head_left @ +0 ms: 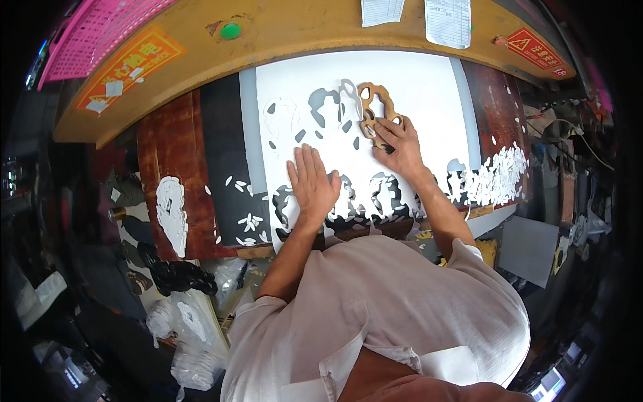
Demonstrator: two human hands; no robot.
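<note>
A large white sheet (435,94) lies on the work table before me, with shaped holes cut through its near edge and upper left part. My left hand (315,184) rests flat on the sheet, palm down and fingers stretched out, holding nothing. On the sheet's upper middle, my right hand (402,151) grips the near right part of a brown, curvy-outlined cutting die (388,108), fingers on top and thumb at its near side. The die has openings through it and sits right beside a cut-out shape; the sheet's white shows through them. My right hand hides its near end.
A yellow machine beam (281,43) spans the far side. Small white oval offcuts (499,177) are heaped at the right, with more scattered on the left. A stack of white cut shapes (172,214) lies on the reddish-brown board (161,147). A pink basket (100,30) stands far left.
</note>
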